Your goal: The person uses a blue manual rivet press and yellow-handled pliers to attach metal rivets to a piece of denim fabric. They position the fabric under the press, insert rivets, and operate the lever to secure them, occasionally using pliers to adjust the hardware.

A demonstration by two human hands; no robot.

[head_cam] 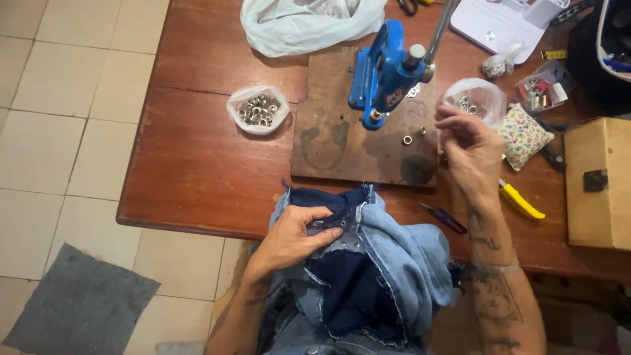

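The floor has large pale square tiles, and a grey mat lies on it at the lower left. A reddish-brown wooden table stands over it, under soft even light.

Right hand: we are seeing its fingertips curling inward, hiding whatever they are pinching.
Blue press: its lever is running off the top edge.
White bag: the top edge is cutting it off.
Denim garment: it is spilling past the bottom edge; our left hand is covering part of its riveted band.
Wooden box: the right edge is clipping it.
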